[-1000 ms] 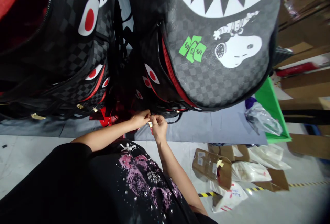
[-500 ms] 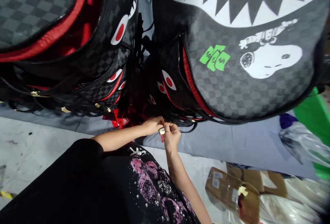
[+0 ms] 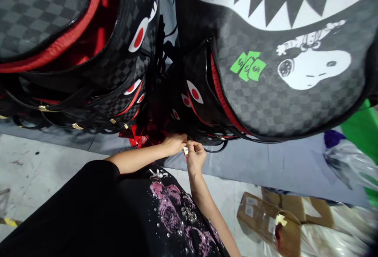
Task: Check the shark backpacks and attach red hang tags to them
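Observation:
My left hand (image 3: 175, 144) and my right hand (image 3: 196, 153) meet at the table's near edge, fingers pinched close together. Between them hangs a small red and white tag (image 3: 186, 151), partly covered by my right fingers. What my left fingertips grip is too small to make out. Just beyond my hands stands a stack of black checkered bags (image 3: 251, 107) with red trim, printed eyes, white teeth and a white dog's head. Left of my left hand lie several shiny red pieces (image 3: 136, 138), perhaps more tags.
Another stack of checkered bags (image 3: 130, 64) stands at left, the top one gaping open on a red lining. The grey-covered table (image 3: 254, 166) runs across. Cardboard boxes (image 3: 260, 215) and plastic-wrapped bundles lie on the floor at lower right. A plastic bag (image 3: 345, 158) rests near green material.
My hands stay pinched together in nearly the same place. The tag shows slightly less beside my right fingers. The view has shifted a little.

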Tool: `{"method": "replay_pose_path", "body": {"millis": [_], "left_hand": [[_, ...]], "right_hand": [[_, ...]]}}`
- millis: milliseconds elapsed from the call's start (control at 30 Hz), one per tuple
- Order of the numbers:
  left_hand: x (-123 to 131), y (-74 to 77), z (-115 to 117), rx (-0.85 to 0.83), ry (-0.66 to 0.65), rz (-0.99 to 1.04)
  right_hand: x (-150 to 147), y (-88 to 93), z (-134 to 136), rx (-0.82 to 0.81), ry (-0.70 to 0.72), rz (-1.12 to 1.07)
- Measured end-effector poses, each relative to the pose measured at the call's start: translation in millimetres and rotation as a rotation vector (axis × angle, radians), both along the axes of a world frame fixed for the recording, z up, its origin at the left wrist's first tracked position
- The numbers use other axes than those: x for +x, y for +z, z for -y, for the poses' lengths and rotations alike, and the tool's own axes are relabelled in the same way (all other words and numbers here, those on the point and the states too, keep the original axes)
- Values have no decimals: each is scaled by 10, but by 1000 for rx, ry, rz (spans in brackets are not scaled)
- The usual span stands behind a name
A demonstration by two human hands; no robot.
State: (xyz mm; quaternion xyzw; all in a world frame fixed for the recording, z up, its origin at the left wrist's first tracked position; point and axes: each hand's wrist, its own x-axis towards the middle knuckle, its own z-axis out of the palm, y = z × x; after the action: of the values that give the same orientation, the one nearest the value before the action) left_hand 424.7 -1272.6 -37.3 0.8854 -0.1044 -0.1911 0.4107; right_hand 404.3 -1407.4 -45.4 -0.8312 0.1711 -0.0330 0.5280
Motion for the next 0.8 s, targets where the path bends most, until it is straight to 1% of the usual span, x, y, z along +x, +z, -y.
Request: {"method": "replay_pose_path", "body": {"millis": [67,133,233,367,500,667,800], "left_hand": [[4,3,-13,-6,-53,4],[11,-1,-19,5,-78,11],[21,-14,-15,28,-61,22],[13,-45,7,32,-79,23],[-26,-60,28,79,-7,20],[-45,-76,7,49,-56,22],[-19,-85,-17,60,-26,8]], "right_hand": [[2,-12,10,-15,-8,9],[-1,-32,22,-20,-16,8],[-13,-58,26,-11,-13,13],[-23,-60,2,-25,4,15],[-20,-45,-21,-37,11,17],[-28,-34,-43,-50,15,22],[-30,-41,-54,-47,13,19]]}}
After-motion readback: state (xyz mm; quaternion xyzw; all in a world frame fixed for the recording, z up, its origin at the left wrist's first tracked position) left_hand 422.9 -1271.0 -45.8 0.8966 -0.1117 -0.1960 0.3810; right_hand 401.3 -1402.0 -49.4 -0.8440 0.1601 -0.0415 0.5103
